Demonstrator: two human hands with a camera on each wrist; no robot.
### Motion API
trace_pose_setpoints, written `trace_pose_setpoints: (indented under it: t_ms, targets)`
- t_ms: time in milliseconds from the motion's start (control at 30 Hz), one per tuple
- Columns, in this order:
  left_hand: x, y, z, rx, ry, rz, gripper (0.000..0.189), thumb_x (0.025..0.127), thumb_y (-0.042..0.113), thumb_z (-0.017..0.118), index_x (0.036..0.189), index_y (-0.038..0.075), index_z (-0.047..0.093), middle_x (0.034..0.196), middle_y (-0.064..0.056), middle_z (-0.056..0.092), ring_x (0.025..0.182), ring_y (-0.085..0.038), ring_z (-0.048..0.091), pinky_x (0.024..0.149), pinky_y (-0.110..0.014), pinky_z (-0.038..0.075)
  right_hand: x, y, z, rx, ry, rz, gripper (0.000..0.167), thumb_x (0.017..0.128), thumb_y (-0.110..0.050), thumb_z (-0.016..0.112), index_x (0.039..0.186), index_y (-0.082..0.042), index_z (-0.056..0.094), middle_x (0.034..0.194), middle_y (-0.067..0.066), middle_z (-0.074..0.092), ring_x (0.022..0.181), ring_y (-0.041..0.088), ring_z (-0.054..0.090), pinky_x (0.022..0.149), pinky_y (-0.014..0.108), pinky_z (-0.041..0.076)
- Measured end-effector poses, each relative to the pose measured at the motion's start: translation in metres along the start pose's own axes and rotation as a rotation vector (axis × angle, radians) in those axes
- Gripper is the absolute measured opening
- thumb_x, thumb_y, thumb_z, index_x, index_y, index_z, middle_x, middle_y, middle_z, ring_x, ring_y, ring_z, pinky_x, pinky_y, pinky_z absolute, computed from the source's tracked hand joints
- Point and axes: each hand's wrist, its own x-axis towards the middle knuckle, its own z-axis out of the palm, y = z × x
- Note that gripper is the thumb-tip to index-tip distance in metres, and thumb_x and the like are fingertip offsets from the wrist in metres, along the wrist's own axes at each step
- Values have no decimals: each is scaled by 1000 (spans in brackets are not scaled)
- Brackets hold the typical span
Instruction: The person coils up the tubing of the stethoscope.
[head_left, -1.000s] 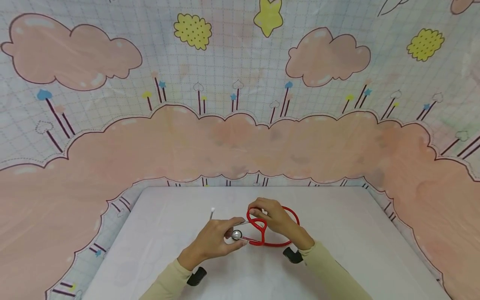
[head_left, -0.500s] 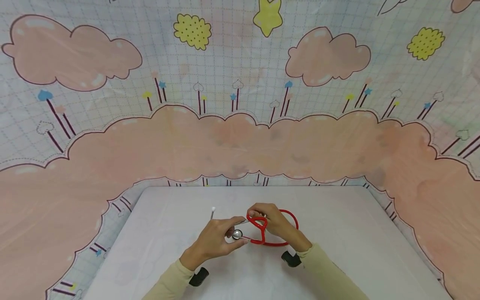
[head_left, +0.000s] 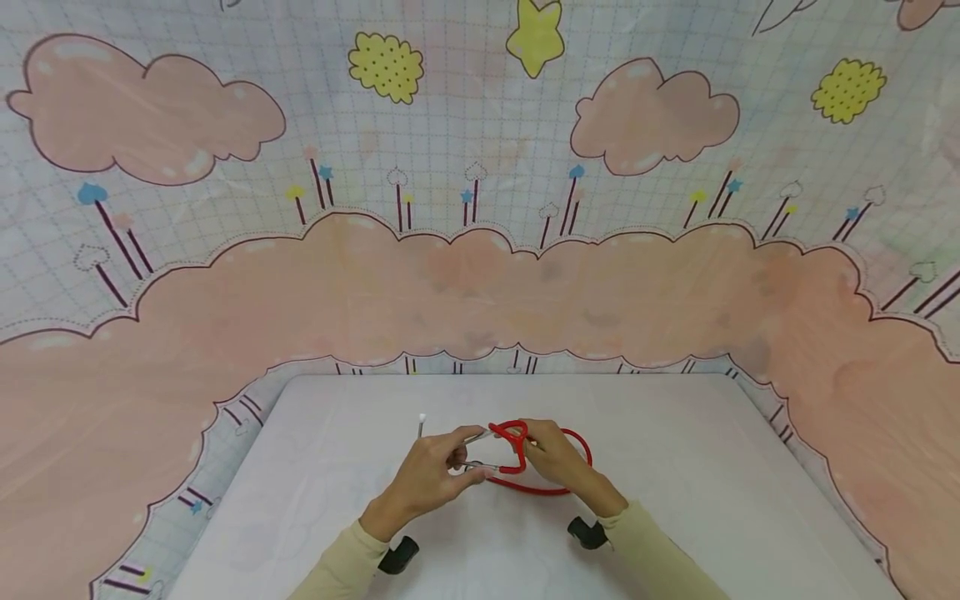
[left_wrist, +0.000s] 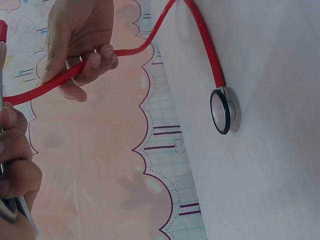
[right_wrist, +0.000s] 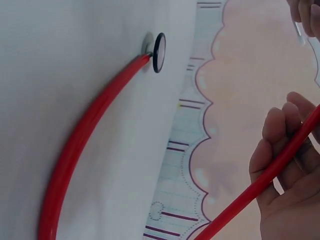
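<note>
The left hand (head_left: 426, 478) grips the stethoscope (head_left: 521, 455) by its ear tubes (head_left: 484, 467); the right hand (head_left: 557, 455) curls its fingers round the red tube (right_wrist: 255, 189), the stethoscope spanning between them. Its chest piece (left_wrist: 220, 112) stands edge-on against the table (head_left: 315, 442).

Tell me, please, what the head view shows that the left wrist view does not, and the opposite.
Only the head view: both sleeves and the black devices at the wrists.
Only the left wrist view: the full rim of the chest piece, partly hidden in the head view.
Both: the left hand holding metal tubes, the right hand holding red tubing, and the white table.
</note>
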Motion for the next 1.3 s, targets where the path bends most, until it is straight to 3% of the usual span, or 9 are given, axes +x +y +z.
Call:
trace_pose_setpoints:
  t_ms: [133,333,400,600,733,900,1067,1133,1300]
  targets:
    - [0,0,0,-23,29,-16,52,81,34,81,122,9,63,69,5,57,61,0,49,61,-14,47,-2,5,1,7,-5,-25,18,96,-2,52,88,-3,68,88,11,70,81,14,57,72,22,49]
    - [1,-2,-2,-91,59,-41,51,83,32,79,124,7,62,69,1,56,58,-14,53,58,-16,46,-6,10,3,-29,-35,-36,14,97,-7,56,90,-4,67,88,1,67,81,11,56,73,20,50]
    - [1,-3,-3,-111,43,-43,52,83,30,79,125,5,61,70,1,57,58,-14,54,58,-16,47,-7,11,3,-47,-38,-13,12,97,-9,57,92,-7,68,86,-2,64,81,12,54,72,21,49]
    - [2,0,-7,-177,-51,-47,50,86,25,76,128,4,59,73,7,54,61,0,45,56,-15,42,-10,16,3,-49,-43,35,12,98,-10,56,93,-9,67,92,2,68,88,14,59,79,25,52]
    - [3,1,-9,-176,-72,-63,51,86,24,75,130,4,58,76,6,54,64,3,43,57,-15,43,-12,16,2,-34,-50,56,11,98,-11,58,97,-12,68,89,-1,66,83,13,56,73,22,49]
    - [3,-1,-7,-143,-2,-86,52,84,19,76,130,3,58,75,6,54,64,2,43,55,-15,43,-17,19,2,30,-81,72,19,102,-21,55,99,-7,68,85,10,67,78,11,54,66,22,46]
    - [4,-4,-6,-116,97,-107,52,82,14,78,128,0,59,73,7,53,62,3,42,52,-15,42,-25,22,2,67,-110,101,31,102,-31,52,116,-9,69,97,12,70,85,17,63,71,21,50]
    - [4,-5,-6,-113,113,-107,51,82,14,78,128,1,58,73,7,53,62,3,42,53,-15,42,-27,23,2,71,-115,112,31,102,-29,53,123,-11,68,101,11,70,85,18,63,70,21,49]
    - [4,-7,-7,-100,99,-97,51,85,12,75,130,1,55,75,7,53,64,3,42,55,-15,43,-31,23,0,35,-105,117,28,102,-26,54,123,-14,68,99,9,69,80,11,54,65,20,46]
